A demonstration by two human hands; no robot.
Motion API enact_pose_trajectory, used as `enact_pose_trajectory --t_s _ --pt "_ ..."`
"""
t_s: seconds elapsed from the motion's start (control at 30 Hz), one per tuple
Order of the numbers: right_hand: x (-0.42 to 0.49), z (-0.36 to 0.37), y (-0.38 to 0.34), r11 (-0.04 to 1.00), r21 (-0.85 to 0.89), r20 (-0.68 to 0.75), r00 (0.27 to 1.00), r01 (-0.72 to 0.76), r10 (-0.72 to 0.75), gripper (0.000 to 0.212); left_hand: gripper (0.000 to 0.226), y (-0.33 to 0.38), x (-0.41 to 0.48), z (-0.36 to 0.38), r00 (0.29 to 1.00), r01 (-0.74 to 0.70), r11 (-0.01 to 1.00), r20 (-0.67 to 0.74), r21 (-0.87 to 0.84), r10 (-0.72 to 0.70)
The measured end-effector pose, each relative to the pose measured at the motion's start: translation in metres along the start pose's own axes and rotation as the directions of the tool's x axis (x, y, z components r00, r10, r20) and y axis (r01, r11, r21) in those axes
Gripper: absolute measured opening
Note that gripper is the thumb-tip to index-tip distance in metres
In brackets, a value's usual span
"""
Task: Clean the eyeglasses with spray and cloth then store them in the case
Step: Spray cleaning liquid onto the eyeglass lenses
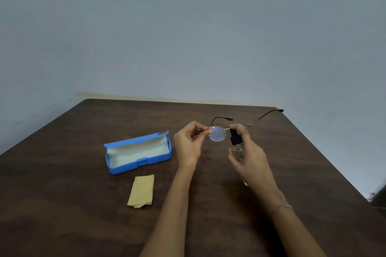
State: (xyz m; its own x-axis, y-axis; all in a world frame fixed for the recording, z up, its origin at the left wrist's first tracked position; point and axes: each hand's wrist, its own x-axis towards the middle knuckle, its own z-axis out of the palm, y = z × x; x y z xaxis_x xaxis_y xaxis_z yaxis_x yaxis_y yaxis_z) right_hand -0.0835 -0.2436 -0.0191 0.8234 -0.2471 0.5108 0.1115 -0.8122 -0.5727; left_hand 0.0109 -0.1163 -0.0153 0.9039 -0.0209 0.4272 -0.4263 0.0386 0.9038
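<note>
Grey-blue wall [188,27] behind, and a broad dark wooden counter [62,204] below it. On the counter's left the blue glasses case [125,168] lies open, pale lining showing. Just in front of it the folded tan cloth [142,191] lies flat. Above the counter at centre, the left hand [188,144] has its grip pinched on the outer rim of the round wire-framed eyeglasses [217,133], temples unfolded and pointing away. The right hand [248,152] has its grip wrapped round a small clear spray bottle [235,137], black nozzle right at the other lens. A beaded bracelet [281,208] circles the right wrist.
</note>
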Motion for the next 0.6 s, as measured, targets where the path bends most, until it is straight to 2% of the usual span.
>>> enact_pose_trajectory --t_s 0.23,0.47,0.6 --pt "-0.0021 0.0041 -0.0023 0.998 -0.051 -0.034 0.999 -0.024 0.023 0.056 0.026 0.0029 -0.0054 0.0018 0.998 -0.049 0.998 0.048 -0.046 0.051" --pt "-0.0023 0.0070 -0.0043 0.999 -0.034 -0.086 0.996 -0.010 0.007 0.065 0.022 0.0006 -0.0066 0.0023 0.996 -0.054 0.998 0.074 -0.032 0.056" --pt "-0.0016 0.0061 -0.0026 0.997 -0.052 -0.066 0.997 -0.053 0.049 0.062 0.022 -0.0005 -0.0062 0.0027 0.995 -0.069 0.997 0.071 -0.023 0.070"
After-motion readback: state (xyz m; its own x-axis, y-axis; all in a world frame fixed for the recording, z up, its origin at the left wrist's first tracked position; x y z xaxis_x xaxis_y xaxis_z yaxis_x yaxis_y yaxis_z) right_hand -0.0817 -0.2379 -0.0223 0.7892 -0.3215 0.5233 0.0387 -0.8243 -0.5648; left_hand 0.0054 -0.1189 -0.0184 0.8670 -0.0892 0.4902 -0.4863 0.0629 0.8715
